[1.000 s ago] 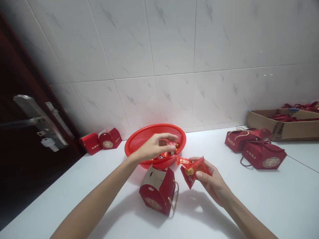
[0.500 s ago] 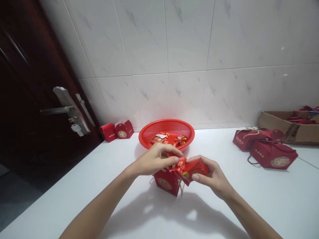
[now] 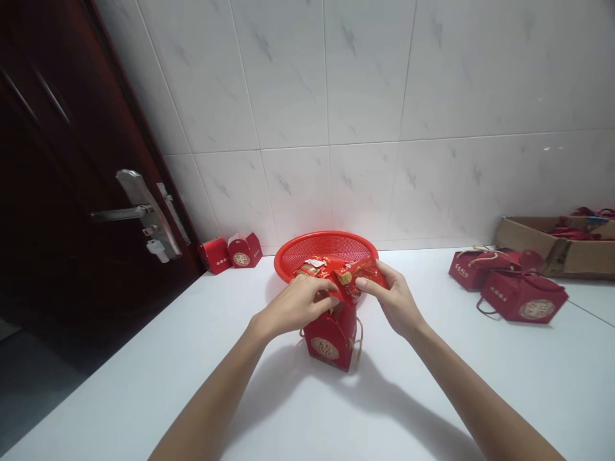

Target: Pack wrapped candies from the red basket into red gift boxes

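A red gift box [image 3: 331,339] with a round gold emblem and rope handles stands upright on the white table, its top open. My left hand [image 3: 300,304] is at the box's upper left edge, fingers bent together; what its fingertips grip is too small to make out. My right hand [image 3: 391,294] holds a shiny red packet [image 3: 365,275] above the box's far right side, in front of the basket. Behind the box, a red plastic basket [image 3: 327,243] holds several red and gold wrapped packets [image 3: 310,266].
Two small red boxes [image 3: 245,251] stand by the wall at the left, near the dark door [image 3: 57,192]. Two closed red gift boxes [image 3: 526,298] are at the right. Behind them a cardboard box [image 3: 576,256] holds dark red items.
My right hand has moved up and left with the red packet, away from the box front towards the basket. My left hand has stayed near the box top. More of the box shows.
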`<control>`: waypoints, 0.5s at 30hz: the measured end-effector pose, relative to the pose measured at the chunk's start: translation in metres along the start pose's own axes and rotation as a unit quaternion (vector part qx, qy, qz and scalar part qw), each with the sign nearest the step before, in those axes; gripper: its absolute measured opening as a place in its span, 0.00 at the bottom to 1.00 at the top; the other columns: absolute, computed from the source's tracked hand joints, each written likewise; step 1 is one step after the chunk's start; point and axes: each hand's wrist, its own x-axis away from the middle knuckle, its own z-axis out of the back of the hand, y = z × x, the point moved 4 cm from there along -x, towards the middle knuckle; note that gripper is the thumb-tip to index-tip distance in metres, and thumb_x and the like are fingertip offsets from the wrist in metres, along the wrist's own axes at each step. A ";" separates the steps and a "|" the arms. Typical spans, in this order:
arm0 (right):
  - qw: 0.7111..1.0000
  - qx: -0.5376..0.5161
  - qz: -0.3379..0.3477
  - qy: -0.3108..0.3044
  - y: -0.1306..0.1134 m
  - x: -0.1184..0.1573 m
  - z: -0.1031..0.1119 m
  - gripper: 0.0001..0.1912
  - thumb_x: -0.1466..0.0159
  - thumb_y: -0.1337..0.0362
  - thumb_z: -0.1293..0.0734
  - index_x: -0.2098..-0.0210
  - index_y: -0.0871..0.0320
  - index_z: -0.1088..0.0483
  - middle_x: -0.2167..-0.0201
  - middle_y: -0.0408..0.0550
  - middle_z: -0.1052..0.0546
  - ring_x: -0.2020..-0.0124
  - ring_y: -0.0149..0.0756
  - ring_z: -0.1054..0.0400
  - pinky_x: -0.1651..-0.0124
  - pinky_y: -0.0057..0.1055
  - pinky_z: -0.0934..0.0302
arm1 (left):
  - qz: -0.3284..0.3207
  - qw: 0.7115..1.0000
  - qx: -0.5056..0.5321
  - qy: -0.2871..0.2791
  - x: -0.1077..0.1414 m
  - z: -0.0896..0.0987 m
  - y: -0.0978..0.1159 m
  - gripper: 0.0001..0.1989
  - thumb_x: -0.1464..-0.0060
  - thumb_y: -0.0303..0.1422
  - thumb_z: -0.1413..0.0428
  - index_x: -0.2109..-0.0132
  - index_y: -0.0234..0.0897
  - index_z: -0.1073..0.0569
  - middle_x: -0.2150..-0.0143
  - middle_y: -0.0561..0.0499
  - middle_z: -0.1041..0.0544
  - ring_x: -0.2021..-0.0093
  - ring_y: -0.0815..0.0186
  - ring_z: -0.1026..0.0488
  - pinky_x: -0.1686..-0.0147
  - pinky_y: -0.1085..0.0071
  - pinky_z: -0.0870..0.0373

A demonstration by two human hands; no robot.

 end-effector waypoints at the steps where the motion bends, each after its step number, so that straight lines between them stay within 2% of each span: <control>1: 1.000 0.005 -0.010 -0.008 0.001 -0.001 -0.001 0.16 0.42 0.57 0.25 0.56 0.56 0.24 0.58 0.50 0.18 0.56 0.43 0.24 0.51 0.40 0.30 | 0.002 1.000 -0.005 -0.005 0.001 0.000 -0.001 0.12 0.37 0.31 0.49 0.61 0.38 0.21 0.68 0.52 0.20 0.69 0.66 0.28 0.69 0.71 0.36; 4: 0.999 0.015 -0.028 -0.021 0.004 -0.003 -0.005 0.18 0.41 0.55 0.26 0.55 0.56 0.24 0.58 0.50 0.18 0.56 0.43 0.24 0.52 0.40 0.30 | 0.005 0.999 -0.039 -0.013 0.007 0.003 -0.004 0.13 0.37 0.31 0.51 0.61 0.39 0.21 0.67 0.52 0.21 0.69 0.65 0.29 0.68 0.69 0.36; 8: 0.999 0.032 -0.019 -0.027 0.003 -0.011 -0.012 0.19 0.40 0.51 0.27 0.55 0.55 0.26 0.57 0.50 0.19 0.56 0.42 0.25 0.52 0.40 0.30 | -0.012 0.996 -0.085 0.029 0.011 0.009 -0.008 0.13 0.37 0.34 0.50 0.61 0.41 0.19 0.56 0.47 0.23 0.54 0.58 0.29 0.57 0.64 0.33; 10: 0.997 0.060 -0.008 -0.042 0.002 -0.014 -0.017 0.18 0.39 0.49 0.28 0.56 0.55 0.26 0.57 0.49 0.19 0.56 0.42 0.25 0.52 0.39 0.30 | -0.012 0.997 -0.072 0.026 0.011 0.009 -0.009 0.14 0.37 0.36 0.50 0.62 0.41 0.19 0.55 0.46 0.24 0.52 0.56 0.30 0.56 0.63 0.32; 15: 0.973 0.189 0.009 -0.131 -0.001 -0.014 -0.027 0.16 0.36 0.50 0.32 0.59 0.56 0.30 0.62 0.47 0.23 0.60 0.39 0.30 0.57 0.35 0.35 | 0.044 0.994 -0.019 -0.102 0.013 0.004 -0.014 0.11 0.42 0.38 0.48 0.60 0.39 0.23 0.62 0.49 0.24 0.64 0.61 0.29 0.67 0.69 0.33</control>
